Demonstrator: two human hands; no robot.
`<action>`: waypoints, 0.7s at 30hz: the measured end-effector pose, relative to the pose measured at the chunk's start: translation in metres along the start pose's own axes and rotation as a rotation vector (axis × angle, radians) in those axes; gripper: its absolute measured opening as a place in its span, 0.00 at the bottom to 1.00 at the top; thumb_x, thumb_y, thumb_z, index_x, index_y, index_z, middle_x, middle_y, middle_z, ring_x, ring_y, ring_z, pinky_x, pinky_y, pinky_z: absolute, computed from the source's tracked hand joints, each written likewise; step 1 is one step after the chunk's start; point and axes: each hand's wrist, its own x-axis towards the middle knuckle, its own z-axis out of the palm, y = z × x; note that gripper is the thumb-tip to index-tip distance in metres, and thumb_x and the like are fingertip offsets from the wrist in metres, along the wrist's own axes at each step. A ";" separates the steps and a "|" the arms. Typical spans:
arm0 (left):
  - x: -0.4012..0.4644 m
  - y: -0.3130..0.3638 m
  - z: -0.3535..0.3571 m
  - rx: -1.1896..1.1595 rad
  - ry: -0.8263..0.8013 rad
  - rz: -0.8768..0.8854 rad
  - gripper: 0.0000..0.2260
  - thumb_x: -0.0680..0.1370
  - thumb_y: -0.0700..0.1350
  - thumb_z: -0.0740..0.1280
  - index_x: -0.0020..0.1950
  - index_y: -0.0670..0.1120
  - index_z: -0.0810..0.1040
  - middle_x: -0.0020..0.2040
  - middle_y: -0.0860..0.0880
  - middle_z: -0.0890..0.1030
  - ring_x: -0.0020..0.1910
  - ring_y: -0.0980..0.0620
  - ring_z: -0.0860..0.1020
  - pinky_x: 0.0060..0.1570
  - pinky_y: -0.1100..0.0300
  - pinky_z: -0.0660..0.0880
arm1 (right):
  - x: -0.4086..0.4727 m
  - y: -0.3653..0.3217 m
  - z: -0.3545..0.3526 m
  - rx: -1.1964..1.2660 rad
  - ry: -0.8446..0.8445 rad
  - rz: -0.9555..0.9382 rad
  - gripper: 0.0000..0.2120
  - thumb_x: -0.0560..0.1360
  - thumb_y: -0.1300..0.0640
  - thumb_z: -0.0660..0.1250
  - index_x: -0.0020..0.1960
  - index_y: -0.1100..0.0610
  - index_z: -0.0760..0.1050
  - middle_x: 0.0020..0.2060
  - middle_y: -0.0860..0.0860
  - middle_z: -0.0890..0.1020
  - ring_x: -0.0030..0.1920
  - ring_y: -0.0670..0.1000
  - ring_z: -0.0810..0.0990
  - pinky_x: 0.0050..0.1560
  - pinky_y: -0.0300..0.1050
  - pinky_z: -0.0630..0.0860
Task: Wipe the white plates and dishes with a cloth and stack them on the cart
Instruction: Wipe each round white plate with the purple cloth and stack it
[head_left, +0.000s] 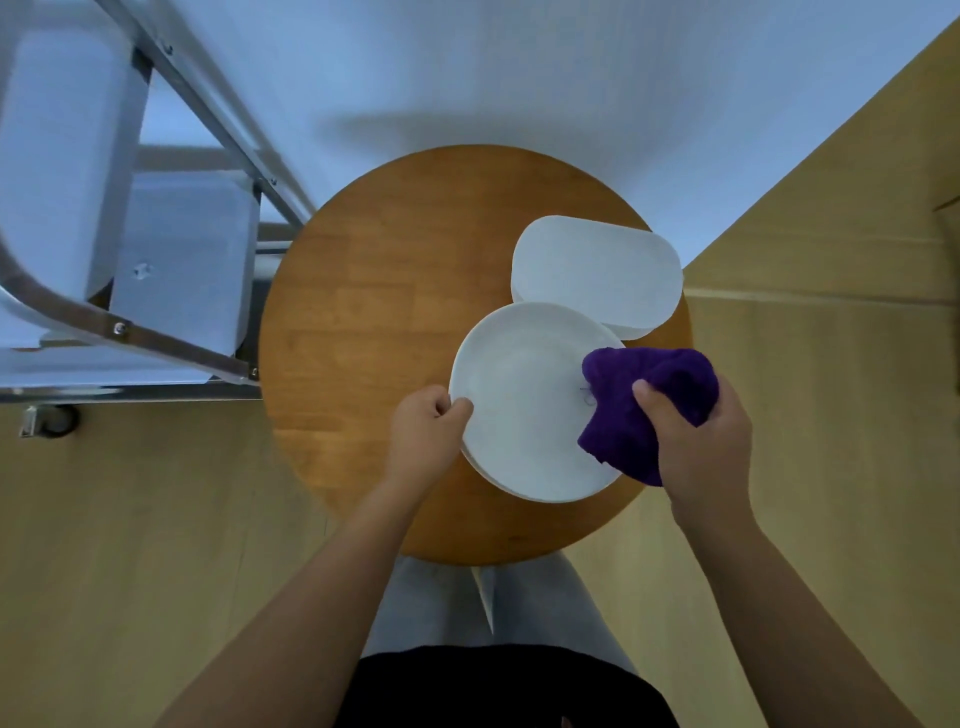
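- A metal-framed cart (171, 208) stands at the far left, just beside the round table; its grey tube frame runs diagonally, and white dishes (67, 150) with rounded corners rest on its shelves. A small caster (52, 420) shows at its lower corner on the wooden floor (130, 519).
- The round wooden table (374, 312) fills the middle, with a pale wall (467, 62) behind it.
- The left hand (428, 431) is curled at the near-left rim of the round white plate (519, 400), thumb on top of the edge, pinching it.
- That plate is the top one of a small stack; the edges of other plates peek out beneath it along the near side.
- Behind the stack, toward the far right of the table, lie white rectangular dishes (597, 275) with rounded corners, piled together; the round plate overlaps their near edge.
- A bunched purple cloth (639, 400) lies against the right side of the round plate, touching its surface.
- The right hand (696, 441) clutches the cloth, thumb pressed into the fabric and fingers wrapped round its far side.
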 end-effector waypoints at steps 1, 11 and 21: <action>-0.002 0.002 0.003 -0.092 0.038 -0.046 0.13 0.75 0.39 0.64 0.31 0.43 0.66 0.29 0.47 0.68 0.31 0.51 0.67 0.30 0.59 0.65 | -0.002 0.000 0.001 0.004 0.014 -0.010 0.15 0.71 0.58 0.72 0.48 0.41 0.72 0.43 0.38 0.78 0.45 0.39 0.78 0.39 0.33 0.76; -0.007 0.025 0.018 -0.327 -0.008 -0.114 0.20 0.81 0.58 0.53 0.55 0.45 0.76 0.48 0.46 0.80 0.48 0.48 0.80 0.42 0.53 0.78 | -0.026 0.027 0.028 -0.151 -0.162 0.068 0.27 0.72 0.59 0.71 0.63 0.43 0.61 0.55 0.41 0.70 0.54 0.43 0.73 0.46 0.33 0.74; -0.027 0.034 0.019 -0.598 -0.016 -0.173 0.14 0.80 0.59 0.51 0.55 0.55 0.72 0.52 0.49 0.79 0.50 0.51 0.80 0.43 0.58 0.81 | -0.017 0.027 0.093 -0.407 0.115 0.225 0.43 0.74 0.44 0.66 0.76 0.55 0.44 0.75 0.53 0.55 0.74 0.56 0.56 0.72 0.54 0.61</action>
